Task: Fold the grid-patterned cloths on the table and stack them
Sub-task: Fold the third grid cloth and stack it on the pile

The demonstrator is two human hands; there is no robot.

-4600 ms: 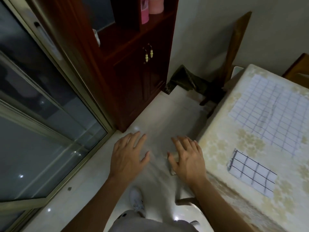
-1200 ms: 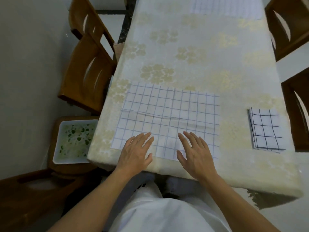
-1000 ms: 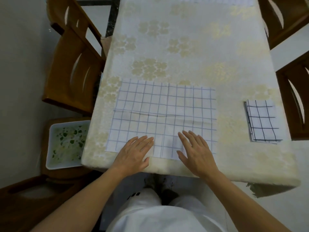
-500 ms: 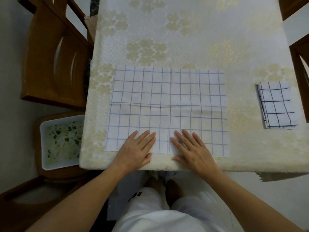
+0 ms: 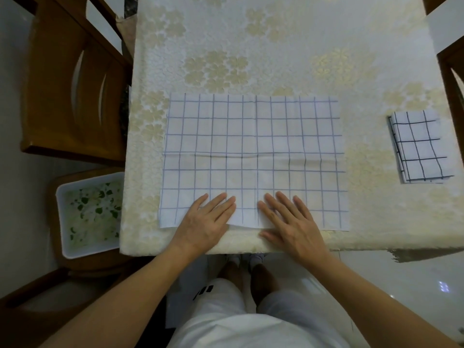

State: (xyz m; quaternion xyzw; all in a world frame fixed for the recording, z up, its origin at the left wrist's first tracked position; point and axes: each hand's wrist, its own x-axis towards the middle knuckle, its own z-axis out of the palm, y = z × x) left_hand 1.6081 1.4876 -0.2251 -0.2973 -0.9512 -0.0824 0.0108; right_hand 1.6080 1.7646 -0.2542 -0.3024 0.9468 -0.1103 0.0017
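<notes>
A large white cloth with a blue grid (image 5: 253, 144) lies spread flat on the table (image 5: 288, 54), with a crease running across its middle. My left hand (image 5: 204, 223) rests flat on its near edge, fingers straight. My right hand (image 5: 292, 221) lies flat on the same edge a little to the right, fingers straight as well. A smaller white cloth with a dark grid, folded (image 5: 420, 146), sits near the table's right edge, well away from both hands.
The table has a cream tablecloth with a gold flower pattern. A wooden chair (image 5: 72, 84) stands to its left and another chair (image 5: 452, 71) at the right. A white tray of greenish stuff (image 5: 89, 213) sits on a stool at the lower left.
I turned from the cabinet and floor to face the table. Over the last second both hands came down onto the large cloth's near edge and drew slightly closer together.
</notes>
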